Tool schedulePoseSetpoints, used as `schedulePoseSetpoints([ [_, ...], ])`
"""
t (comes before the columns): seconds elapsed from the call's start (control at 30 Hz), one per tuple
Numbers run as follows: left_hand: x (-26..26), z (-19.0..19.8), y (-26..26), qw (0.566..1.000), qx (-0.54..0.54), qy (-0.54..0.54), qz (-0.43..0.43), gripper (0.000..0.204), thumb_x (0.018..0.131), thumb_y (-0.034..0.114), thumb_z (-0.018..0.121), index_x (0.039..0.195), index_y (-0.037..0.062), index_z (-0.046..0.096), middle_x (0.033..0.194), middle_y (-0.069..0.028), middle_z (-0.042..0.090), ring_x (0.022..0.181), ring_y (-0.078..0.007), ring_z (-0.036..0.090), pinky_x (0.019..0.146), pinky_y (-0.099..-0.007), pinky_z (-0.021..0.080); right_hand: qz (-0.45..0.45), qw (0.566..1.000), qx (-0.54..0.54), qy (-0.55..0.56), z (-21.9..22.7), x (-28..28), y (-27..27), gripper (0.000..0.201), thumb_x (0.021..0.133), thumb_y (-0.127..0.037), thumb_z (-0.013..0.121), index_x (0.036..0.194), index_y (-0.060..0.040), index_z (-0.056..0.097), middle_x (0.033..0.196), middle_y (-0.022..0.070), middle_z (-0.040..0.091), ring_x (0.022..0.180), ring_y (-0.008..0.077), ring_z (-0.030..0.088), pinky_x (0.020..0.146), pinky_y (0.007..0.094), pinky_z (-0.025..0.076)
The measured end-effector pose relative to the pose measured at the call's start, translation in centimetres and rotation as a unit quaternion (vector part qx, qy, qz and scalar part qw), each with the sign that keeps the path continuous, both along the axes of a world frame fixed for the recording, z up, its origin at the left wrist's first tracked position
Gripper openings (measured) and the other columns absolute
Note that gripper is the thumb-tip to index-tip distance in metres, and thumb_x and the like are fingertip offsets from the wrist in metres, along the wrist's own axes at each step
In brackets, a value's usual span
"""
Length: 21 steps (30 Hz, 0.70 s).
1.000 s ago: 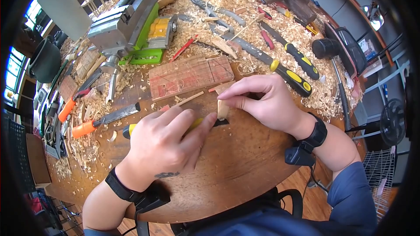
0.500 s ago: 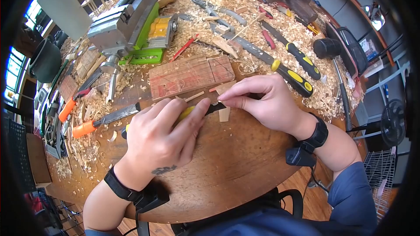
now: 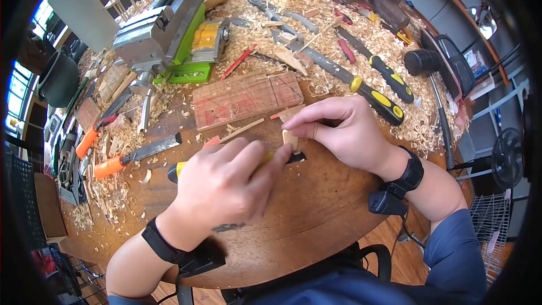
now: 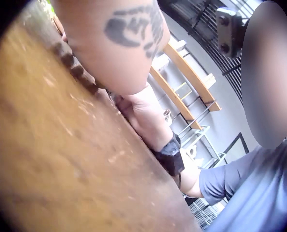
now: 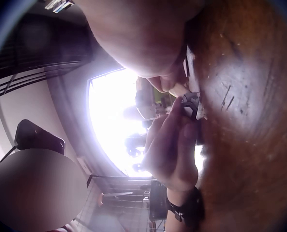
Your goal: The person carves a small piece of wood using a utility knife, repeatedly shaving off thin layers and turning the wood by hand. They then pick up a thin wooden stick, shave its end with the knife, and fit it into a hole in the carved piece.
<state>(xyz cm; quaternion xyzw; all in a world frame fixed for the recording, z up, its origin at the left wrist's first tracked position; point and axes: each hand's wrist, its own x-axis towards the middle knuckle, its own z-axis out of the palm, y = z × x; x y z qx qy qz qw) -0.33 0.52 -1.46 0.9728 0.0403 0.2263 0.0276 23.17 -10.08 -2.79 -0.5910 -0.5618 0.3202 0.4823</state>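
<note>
My left hand (image 3: 228, 186) is curled round a yellow and black handled tool (image 3: 179, 170), whose dark tip (image 3: 296, 157) lies low by the tabletop. Between thumb and forefinger, my right hand (image 3: 350, 133) pinches the top of a small pale wood piece (image 3: 290, 139), which stands tilted over that tip. The left fingertips are beside the piece. In the right wrist view the left hand (image 5: 175, 150) is close to the right hand (image 5: 143, 43), with the dark tool tip (image 5: 191, 102) between them. In the left wrist view the left hand's grip is hidden.
A reddish board (image 3: 245, 100) and a thin wood strip (image 3: 243, 130) lie beyond the hands. Farther back are a vise (image 3: 152, 36), shavings (image 3: 322, 34), a rasp with a yellow and black handle (image 3: 378, 99) and a mallet (image 3: 420, 63). An orange-handled chisel (image 3: 152, 149) is at the left.
My left hand moved back and left, then forward and right with the tool. The wood piece leaned down below the blade half a second ago and now stands up again. The right hand stayed nearly still.
</note>
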Motion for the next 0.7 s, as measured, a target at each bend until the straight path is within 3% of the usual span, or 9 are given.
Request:
schedulePoseSetpoints([
  [0.13,-0.01,0.17,-0.32,1.000,0.008,0.004,-0.007,0.045,0.078,0.013,0.080,0.123,0.0117,0.083,0.091,-0.0049,0.066,0.072,-0.0208,0.067,0.058,-0.0343,0.054,0.001,1.000,0.013,-0.020,-0.03,0.02,0.06,0.016,0.093,0.003,0.083,0.108,-0.0026,0.086,0.105,0.0103,0.084,0.095,0.0150,0.079,0.086,0.0283,0.062],
  [0.2,-0.08,0.15,-0.05,0.999,-0.015,-0.044,0.002,0.046,0.076,0.009,0.081,0.122,0.0092,0.083,0.090,-0.0064,0.066,0.071,-0.0221,0.067,0.058,-0.0352,0.054,0.002,0.999,0.041,-0.015,-0.23,0.10,0.15,0.013,0.094,-0.007,0.085,0.107,-0.0042,0.086,0.102,0.0103,0.085,0.090,0.0115,0.079,0.082,0.0269,0.061],
  [0.3,-0.03,0.16,0.27,0.996,-0.012,-0.087,0.022,0.047,0.075,0.004,0.083,0.122,0.0067,0.083,0.090,-0.0084,0.066,0.070,-0.0239,0.066,0.059,-0.0360,0.053,0.005,0.997,0.064,-0.041,-0.32,0.17,0.24,0.013,0.095,-0.008,0.084,0.107,-0.0039,0.086,0.103,0.0105,0.085,0.091,0.0138,0.079,0.083,0.0277,0.062],
  [0.4,-0.16,0.48,0.29,0.996,-0.012,-0.078,0.040,0.047,0.076,0.003,0.083,0.123,0.0058,0.082,0.090,-0.0093,0.065,0.070,-0.0250,0.067,0.059,-0.0369,0.053,0.014,0.998,0.049,-0.045,0.07,0.07,0.11,0.015,0.094,-0.001,0.084,0.108,-0.0027,0.085,0.105,0.0113,0.084,0.095,0.0173,0.079,0.086,0.0293,0.062],
  [0.7,0.04,0.27,0.49,0.998,-0.028,-0.050,0.034,0.046,0.080,0.005,0.083,0.126,0.0056,0.081,0.093,-0.0090,0.066,0.070,-0.0256,0.067,0.059,-0.0372,0.054,-0.002,0.998,0.046,-0.034,-0.37,0.11,0.25,0.013,0.095,-0.007,0.083,0.107,-0.0043,0.086,0.101,0.0118,0.085,0.089,0.0149,0.080,0.081,0.0283,0.062],
])
